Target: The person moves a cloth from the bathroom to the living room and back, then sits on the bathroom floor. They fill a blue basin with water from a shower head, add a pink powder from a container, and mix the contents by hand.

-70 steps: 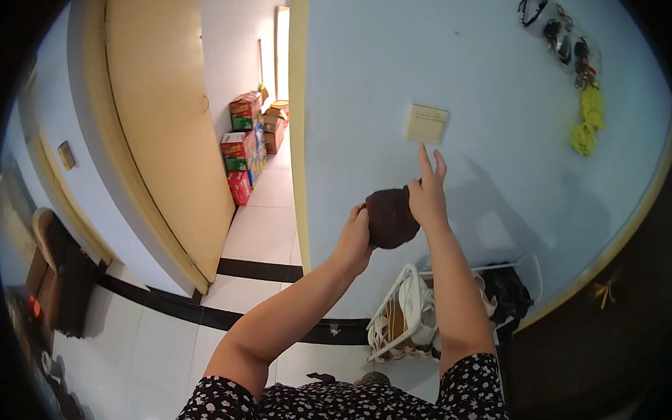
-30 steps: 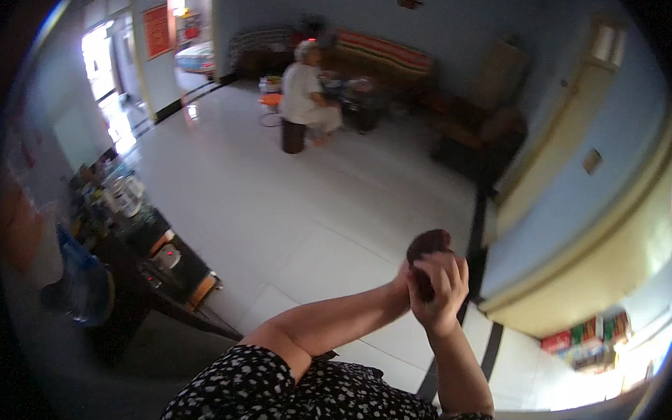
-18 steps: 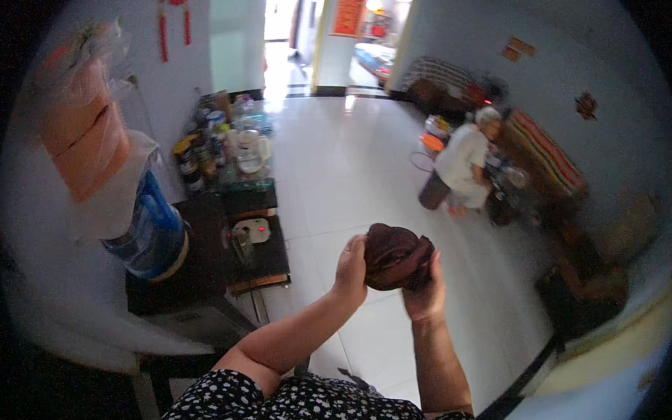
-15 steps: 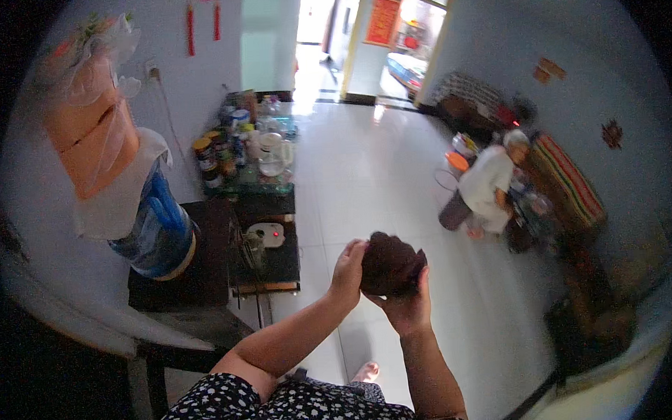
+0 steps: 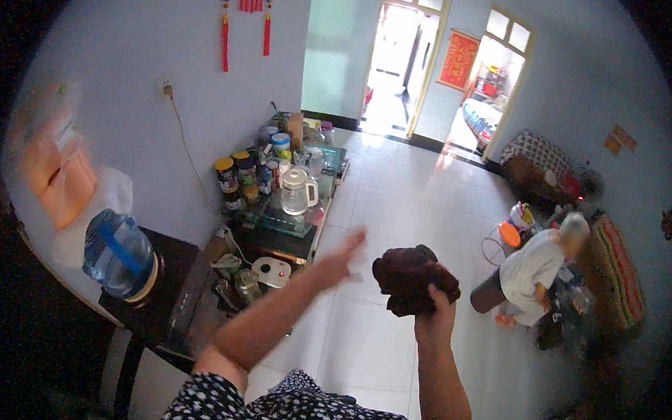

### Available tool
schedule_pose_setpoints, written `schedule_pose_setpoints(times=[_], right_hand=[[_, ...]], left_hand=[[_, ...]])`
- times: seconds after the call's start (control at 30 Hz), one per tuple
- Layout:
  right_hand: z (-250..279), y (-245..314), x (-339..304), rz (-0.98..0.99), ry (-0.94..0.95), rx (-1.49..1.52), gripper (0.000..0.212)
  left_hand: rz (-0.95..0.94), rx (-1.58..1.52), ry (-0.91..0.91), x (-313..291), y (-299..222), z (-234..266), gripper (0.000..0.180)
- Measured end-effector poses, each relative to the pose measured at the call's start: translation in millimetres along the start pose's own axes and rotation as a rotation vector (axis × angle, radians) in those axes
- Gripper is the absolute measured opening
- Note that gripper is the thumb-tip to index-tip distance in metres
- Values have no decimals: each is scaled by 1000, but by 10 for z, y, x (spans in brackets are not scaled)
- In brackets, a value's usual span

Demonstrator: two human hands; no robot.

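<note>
A dark reddish-brown crumpled bundle (image 5: 409, 278), soft-looking and uneven, is held up in front of me. Its exact kind cannot be made out. My right hand (image 5: 437, 314) grips it from below, the thumb lying over its near side and the other fingers hidden behind it. Off to the bundle's left and apart from it is my left hand (image 5: 345, 258), blurred by motion, with fingers stretched out and nothing visible in them.
At left, a glass-topped cabinet (image 5: 277, 225) carries jars and a glass pitcher (image 5: 297, 193). Nearer stands a water dispenser with a blue bottle (image 5: 115, 255). On the right, a person in white (image 5: 531, 273) bends beside a couch with a striped cover (image 5: 621, 274). Doorways lie beyond.
My left hand has come off the bundle and moved left. The bundle stays in my right hand, now slightly lower and further right. The view has turned, shifting the room rightward.
</note>
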State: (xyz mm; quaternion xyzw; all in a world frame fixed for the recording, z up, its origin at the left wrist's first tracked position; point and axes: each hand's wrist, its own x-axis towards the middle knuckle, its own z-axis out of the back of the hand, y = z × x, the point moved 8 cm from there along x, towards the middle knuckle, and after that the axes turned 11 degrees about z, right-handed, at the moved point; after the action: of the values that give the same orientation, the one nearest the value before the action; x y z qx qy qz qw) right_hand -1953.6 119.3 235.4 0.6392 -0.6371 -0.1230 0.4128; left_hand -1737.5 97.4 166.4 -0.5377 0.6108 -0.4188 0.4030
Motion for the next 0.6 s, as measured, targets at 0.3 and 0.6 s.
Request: schedule_pose_setpoints(times=[0.3, 0.6], right_hand=[[-649, -1275, 1059, 797, 1005, -954, 32], [561, -2530, 4709, -105, 91, -463, 30]], left_hand=[[-9, -1171, 656, 1410, -130, 183, 55], [-45, -936, -86, 3896, -478, 1163, 41]])
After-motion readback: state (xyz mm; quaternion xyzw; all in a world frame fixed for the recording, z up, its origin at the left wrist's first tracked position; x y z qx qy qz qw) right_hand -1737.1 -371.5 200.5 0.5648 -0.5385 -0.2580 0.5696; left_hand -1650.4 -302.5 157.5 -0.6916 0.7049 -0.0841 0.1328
